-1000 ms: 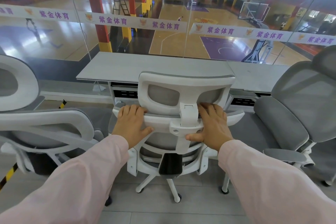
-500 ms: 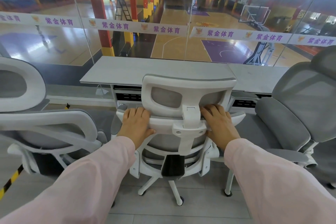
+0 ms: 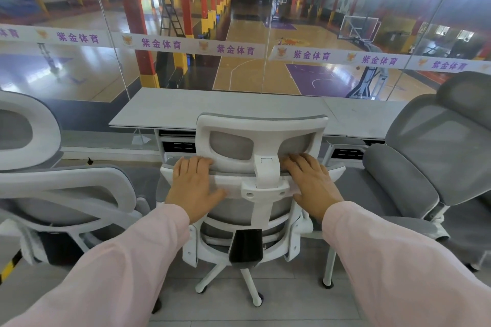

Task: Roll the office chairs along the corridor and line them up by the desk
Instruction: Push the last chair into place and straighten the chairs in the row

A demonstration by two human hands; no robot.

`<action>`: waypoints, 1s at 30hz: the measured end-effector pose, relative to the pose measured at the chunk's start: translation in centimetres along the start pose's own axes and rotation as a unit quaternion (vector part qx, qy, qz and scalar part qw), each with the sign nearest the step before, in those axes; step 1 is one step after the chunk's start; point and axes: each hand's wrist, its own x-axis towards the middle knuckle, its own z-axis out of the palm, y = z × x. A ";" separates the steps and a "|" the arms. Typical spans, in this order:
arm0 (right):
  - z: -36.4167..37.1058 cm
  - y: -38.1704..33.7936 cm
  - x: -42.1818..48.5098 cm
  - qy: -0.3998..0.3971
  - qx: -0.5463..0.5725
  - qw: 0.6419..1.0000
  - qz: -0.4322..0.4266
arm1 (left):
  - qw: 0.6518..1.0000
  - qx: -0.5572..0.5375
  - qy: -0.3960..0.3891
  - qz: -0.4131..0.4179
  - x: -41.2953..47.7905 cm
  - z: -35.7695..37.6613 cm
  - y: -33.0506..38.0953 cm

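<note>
A white-framed office chair (image 3: 261, 125) with grey mesh stands right in front of me, its back toward me and its headrest at the edge of the grey desk (image 3: 212, 106). My left hand (image 3: 194, 186) grips the top bar of the backrest left of the headrest post, fingers curled over it. My right hand (image 3: 313, 186) grips the same bar on the right side. A second white chair (image 3: 53, 188) stands to the left, a grey chair (image 3: 425, 156) to the right, both beside the middle one.
A glass wall (image 3: 268, 21) with a printed band rises behind the desk, over a basketball hall below. Black-and-yellow floor tape (image 3: 10, 265) runs at the lower left. The grey tiled floor (image 3: 292, 308) shows under the chair's castors.
The middle chair has rolled forward toward the desk with both hands on it, and I have come closer; the desk edge now meets the headrest.
</note>
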 end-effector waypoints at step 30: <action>-9.0 46.5 -30.1 0.004 -0.008 0.951 0.309 | 0.938 -0.054 0.047 0.339 9.4 15.9 57.8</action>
